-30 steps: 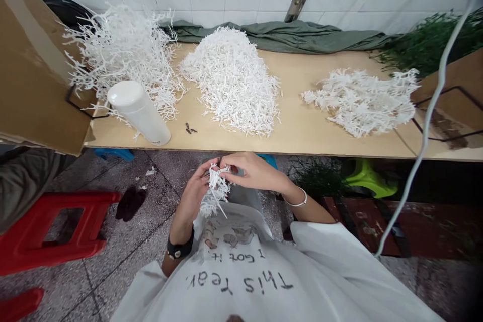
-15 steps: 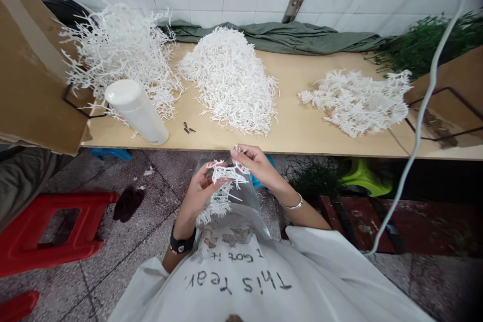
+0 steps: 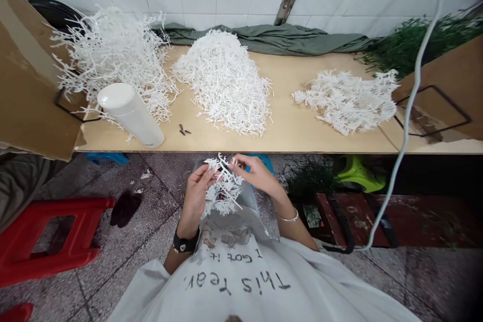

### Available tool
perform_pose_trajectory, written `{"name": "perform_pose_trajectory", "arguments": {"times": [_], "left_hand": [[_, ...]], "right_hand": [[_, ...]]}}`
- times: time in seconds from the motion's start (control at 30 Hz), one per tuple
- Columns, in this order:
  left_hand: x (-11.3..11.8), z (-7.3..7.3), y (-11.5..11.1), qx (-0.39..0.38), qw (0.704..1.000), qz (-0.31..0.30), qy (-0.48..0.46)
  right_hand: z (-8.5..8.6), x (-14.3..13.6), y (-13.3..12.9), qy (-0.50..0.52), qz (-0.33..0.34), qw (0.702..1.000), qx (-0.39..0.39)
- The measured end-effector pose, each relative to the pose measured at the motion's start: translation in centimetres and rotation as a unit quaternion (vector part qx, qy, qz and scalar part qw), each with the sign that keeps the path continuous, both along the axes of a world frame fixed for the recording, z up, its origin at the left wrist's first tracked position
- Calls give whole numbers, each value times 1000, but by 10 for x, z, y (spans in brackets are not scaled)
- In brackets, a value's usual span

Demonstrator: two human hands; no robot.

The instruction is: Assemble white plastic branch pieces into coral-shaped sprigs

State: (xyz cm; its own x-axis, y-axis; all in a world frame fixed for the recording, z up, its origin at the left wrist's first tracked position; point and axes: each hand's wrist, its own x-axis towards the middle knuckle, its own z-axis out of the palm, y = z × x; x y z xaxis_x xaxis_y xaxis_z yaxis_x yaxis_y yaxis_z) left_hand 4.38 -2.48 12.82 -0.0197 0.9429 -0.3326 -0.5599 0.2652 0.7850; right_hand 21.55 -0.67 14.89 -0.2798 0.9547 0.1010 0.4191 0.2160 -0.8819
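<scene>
Over my lap, my left hand (image 3: 196,191) pinches a bunch of white branching sprigs (image 3: 212,163) that look like plastic twigs. My right hand (image 3: 257,173) has thumb and fingers closed on another white sprig (image 3: 225,167), its forked tips pointing up and toward the table. More white sprigs (image 3: 222,201) lie on my lap just below both hands. On the table beyond are a dense heap of small white pieces (image 3: 230,85), a looser tangle of long white sprigs (image 3: 116,55) to the left, and a flatter pile of white sprigs (image 3: 349,100) to the right.
A white bottle (image 3: 132,115) stands near the table's front edge, with several dark seed-like bits (image 3: 183,130) beside it. Cardboard (image 3: 33,80) rises at the left. A pale cable (image 3: 411,95) hangs at the right. Red (image 3: 56,236) and green stools (image 3: 358,173) are on the floor.
My hands have turned the sprigs; the right hand's sprig now stands up between the hands, and the left hand has drawn slightly lower. The view has shifted a little to the right.
</scene>
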Motion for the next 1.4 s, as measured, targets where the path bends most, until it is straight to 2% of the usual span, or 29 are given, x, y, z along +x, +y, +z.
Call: {"name": "perform_pose_trajectory", "arguments": {"times": [0.1, 0.17, 0.23, 0.3, 0.43, 0.57, 0.63, 0.7, 0.8, 0.9, 0.97, 1.1, 1.2, 1.3, 1.4], "left_hand": [[2, -3, -1, -12, 1000, 4, 2], [4, -3, -3, -13, 1000, 4, 2], [5, -3, -5, -3, 1000, 3, 2], [6, -3, -6, 7, 1000, 3, 2], [7, -7, -7, 5, 1000, 7, 13], [7, -13, -7, 31, 997, -25, 66], [5, -15, -7, 62, 993, -41, 93], [1, -16, -8, 93, 987, -63, 112], [-5, -16, -8, 136, 970, -158, 127], [-8, -14, -7, 147, 953, -240, 108], [-7, -12, -6, 142, 958, -237, 83], [-4, -9, -5, 113, 964, -234, 61], [0, -10, -6, 81, 962, -253, 67], [5, -12, -7, 63, 970, -226, 60], [9, -12, -6, 88, 972, -205, 75]], "right_hand": [[-2, -7, -7, -36, -74, 990, 119], [-1, -13, -13, -44, -107, 966, 230], [1, -19, -17, -75, -94, 943, 310], [2, -23, -20, -108, -68, 933, 336], [-2, -30, -20, -117, -69, 954, 268], [-4, -34, -19, -129, -90, 971, 178], [-3, -32, -18, -94, -55, 987, 117], [-3, -28, -16, -14, 2, 999, 43], [-2, -19, -14, 113, 64, 990, -50], [1, -13, -13, 168, 90, 977, -100], [4, -10, -13, 179, 81, 975, -102], [12, -7, -12, 159, 10, 987, -37], [16, -3, -10, 159, 13, 987, -17], [17, 0, -9, 185, 13, 982, -26], [13, -3, -9, 246, -1, 967, -64]]}}
